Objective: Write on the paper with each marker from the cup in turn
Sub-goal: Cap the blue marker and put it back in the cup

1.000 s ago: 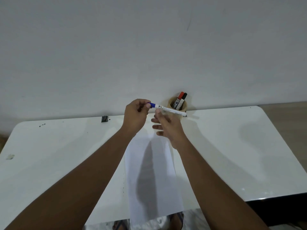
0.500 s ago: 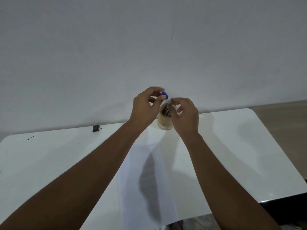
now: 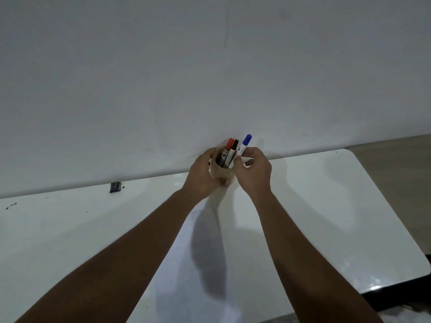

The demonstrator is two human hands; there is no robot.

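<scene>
1. Two hands meet at the cup (image 3: 221,174), which stands at the far edge of the table (image 3: 326,194), close against the wall. The left hand (image 3: 201,176) is wrapped round the cup's side, steadying it. The right hand (image 3: 253,169) pinches the blue marker (image 3: 245,145) by its barrel, cap up, with the lower end at the cup's rim.
2. Inside the cup stand a red-capped marker (image 3: 228,149) and a dark-capped marker (image 3: 234,150). The paper (image 3: 186,264) lies on the table between the forearms and reaches its near edge.
3. Risks, as I judge them: the blue marker could catch on the rim or jam against the other two and tip the cup if the left hand loosens; pressed against the wall, the cup leaves the fingers little room.
4. Half a second ago the blue cap was in the left fingers, separate from the barrel; now the marker is capped and the left hand has moved to the cup.
</scene>
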